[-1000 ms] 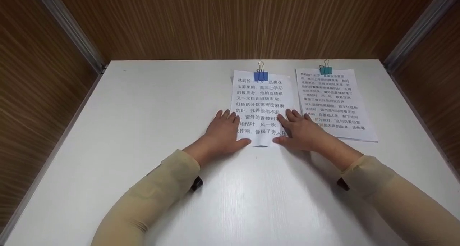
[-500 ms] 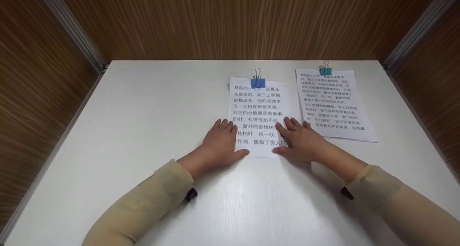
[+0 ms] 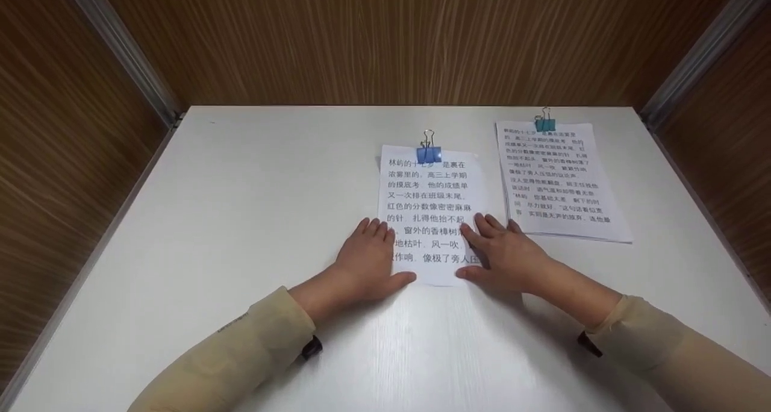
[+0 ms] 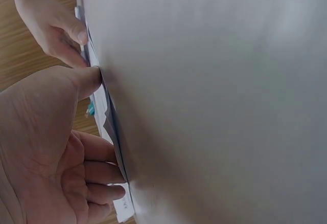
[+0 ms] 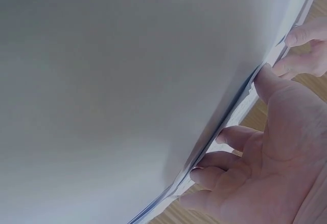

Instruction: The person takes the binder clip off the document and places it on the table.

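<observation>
In the head view, a stack of printed paper (image 3: 427, 219) lies flat mid-table, with a blue binder clip (image 3: 429, 155) on its far edge. My left hand (image 3: 367, 260) rests on its left edge, thumb at the near corner. Along the opposite edge lies my right hand (image 3: 511, 256), fingers spread over the sheet. Both wrist views show fingertips touching the paper's edges: the left hand (image 4: 46, 142) in one, the right hand (image 5: 276, 147) in the other. Neither hand curls around the stack.
To the right lies a second printed paper stack (image 3: 557, 183), slightly turned, with a teal binder clip (image 3: 545, 124) at its top. Both stacks are on a white table (image 3: 253, 189), enclosed by wood-grain panels (image 3: 385, 38) at the back and sides.
Both hands have slid the blue-clipped stack toward the person and slightly left, keeping their places on its edges. The teal-clipped stack has stayed put on the table.
</observation>
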### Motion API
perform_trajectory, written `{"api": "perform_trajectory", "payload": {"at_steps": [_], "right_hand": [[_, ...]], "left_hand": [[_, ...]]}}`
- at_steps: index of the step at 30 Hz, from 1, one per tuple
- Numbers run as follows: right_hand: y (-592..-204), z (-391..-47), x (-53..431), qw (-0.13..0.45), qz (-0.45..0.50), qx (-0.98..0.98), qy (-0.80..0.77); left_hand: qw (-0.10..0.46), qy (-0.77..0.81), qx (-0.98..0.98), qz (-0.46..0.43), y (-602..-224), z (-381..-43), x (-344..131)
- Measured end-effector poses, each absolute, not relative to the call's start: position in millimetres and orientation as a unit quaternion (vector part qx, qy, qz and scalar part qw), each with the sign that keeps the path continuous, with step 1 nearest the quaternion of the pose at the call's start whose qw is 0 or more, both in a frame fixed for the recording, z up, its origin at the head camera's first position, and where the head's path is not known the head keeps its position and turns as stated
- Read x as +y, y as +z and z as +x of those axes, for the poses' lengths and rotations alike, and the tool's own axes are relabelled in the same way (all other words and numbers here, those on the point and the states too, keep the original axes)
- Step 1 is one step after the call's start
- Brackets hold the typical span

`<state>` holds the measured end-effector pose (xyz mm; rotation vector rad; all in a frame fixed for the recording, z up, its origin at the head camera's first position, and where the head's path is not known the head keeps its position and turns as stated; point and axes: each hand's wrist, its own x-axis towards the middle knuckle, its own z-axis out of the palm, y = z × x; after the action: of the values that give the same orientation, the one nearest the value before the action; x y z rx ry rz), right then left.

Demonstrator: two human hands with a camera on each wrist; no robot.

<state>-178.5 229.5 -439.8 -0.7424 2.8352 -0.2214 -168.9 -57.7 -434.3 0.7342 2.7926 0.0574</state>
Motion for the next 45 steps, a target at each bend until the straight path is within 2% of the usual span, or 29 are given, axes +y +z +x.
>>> {"api": "perform_trajectory", "payload": {"at_steps": [9, 18, 24, 31, 39, 45], "right_hand": [[-443.9, -160.1, 226.8, 0.09, -0.258, 0.958, -0.088], [-446.7, -147.0, 223.1, 0.093, -0.254, 0.959, -0.089], [-446.1, -141.3, 220.5, 0.09, -0.259, 0.958, -0.087], [-441.6, -141.2, 222.8, 0.088, -0.267, 0.955, -0.094], [-424.8, -158.6, 241.8, 0.051, -0.247, 0.952, -0.172], [-405.8, -205.4, 258.1, 0.012, -0.21, 0.952, -0.223]], "left_hand": [[0.125, 0.011, 0.957, 0.263, -434.2, -151.3, -64.0], [0.098, 0.035, 0.955, 0.278, -439.5, -138.5, -74.7], [0.073, 0.038, 0.953, 0.293, -441.2, -131.3, -78.8], [0.07, 0.037, 0.952, 0.295, -441.9, -130.8, -79.3], [0.076, 0.028, 0.951, 0.299, -441.9, -132.2, -75.9], [0.082, 0.021, 0.951, 0.296, -439.7, -132.4, -77.0]]}}
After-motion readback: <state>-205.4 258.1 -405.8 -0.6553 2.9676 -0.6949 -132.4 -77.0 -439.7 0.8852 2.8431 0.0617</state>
